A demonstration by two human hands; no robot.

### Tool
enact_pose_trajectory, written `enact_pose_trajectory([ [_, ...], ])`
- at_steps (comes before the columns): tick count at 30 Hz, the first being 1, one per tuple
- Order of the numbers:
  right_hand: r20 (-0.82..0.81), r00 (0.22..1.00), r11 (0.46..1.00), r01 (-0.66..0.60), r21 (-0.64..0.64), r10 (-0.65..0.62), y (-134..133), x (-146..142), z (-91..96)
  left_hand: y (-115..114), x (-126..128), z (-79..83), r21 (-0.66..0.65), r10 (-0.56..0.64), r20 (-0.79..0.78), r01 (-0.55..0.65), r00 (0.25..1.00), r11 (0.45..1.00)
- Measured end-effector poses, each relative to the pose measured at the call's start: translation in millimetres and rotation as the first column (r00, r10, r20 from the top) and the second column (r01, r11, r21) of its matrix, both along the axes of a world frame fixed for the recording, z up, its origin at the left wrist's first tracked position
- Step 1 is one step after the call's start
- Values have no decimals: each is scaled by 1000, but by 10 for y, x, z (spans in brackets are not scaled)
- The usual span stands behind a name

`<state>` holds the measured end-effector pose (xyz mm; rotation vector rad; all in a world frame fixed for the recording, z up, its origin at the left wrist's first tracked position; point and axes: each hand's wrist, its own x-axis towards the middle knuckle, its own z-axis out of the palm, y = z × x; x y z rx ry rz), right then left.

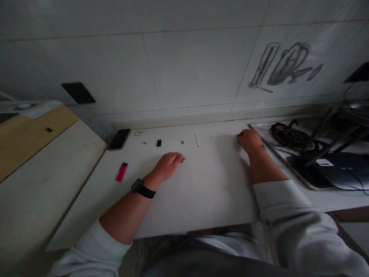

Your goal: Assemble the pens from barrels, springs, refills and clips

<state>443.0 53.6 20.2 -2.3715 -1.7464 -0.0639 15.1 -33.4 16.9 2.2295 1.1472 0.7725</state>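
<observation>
My left hand (170, 164), with a black watch on its wrist, rests on the white countertop (201, 196). Its fingers are loosely curled together, and nothing shows in them. At the right, my right hand (250, 139) is closed at the fingertips on a small black piece (239, 135), mostly hidden. Between and beyond the hands lie two thin white sticks (197, 140), tiny whitish bits (213, 137) and small dark pieces (182, 142). Two short black pieces (159, 143) and small metallic bits (145, 142) lie farther left. A pair of red tubes with black ends (121, 172) lies left of my left hand.
A phone (119, 139) lies at the back left corner, beside a thin loop (138, 133). The tiled wall (196, 73) bounds the back. To the right are a stove burner (294, 135) and a dark flat appliance (343, 169). A pale panel (43, 165) stands at left.
</observation>
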Motion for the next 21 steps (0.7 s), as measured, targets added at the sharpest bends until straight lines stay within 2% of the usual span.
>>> enact_pose_trajectory([
  [6, -16, 1000, 999, 25, 31, -25, -58, -51, 53, -9, 1, 16, 12, -5, -2, 5, 1000, 1000],
  [9, -58, 998, 977, 8, 215, 4, -95, -146, 143, -1, 2, 8, 46, -13, -27, 14, 1000, 999],
  [12, -94, 983, 868, -91, 488, 156, -160, -332, 298, 9, 8, -5, 78, -1, -67, 6, 998, 997],
  [14, -101, 957, 785, -160, 599, 272, -231, -522, 405, 6, 15, 2, 73, 14, -70, -9, 997, 997],
  [16, -119, 910, 721, -230, 653, 398, -327, -766, 473, -11, 20, 28, 37, 31, -56, -29, 998, 999],
  [18, -175, 837, 690, -288, 665, 518, -442, -1054, 470, -38, 18, 73, -13, 72, -34, -72, 997, 997],
  [20, -307, 720, 710, -353, 609, 622, -560, -1356, 391, -64, 6, 125, -31, 143, -4, -143, 990, 989],
  [21, -404, 625, 724, -421, 546, 668, -615, -1498, 333, -74, -4, 148, -21, 182, 12, -182, 983, 983],
])
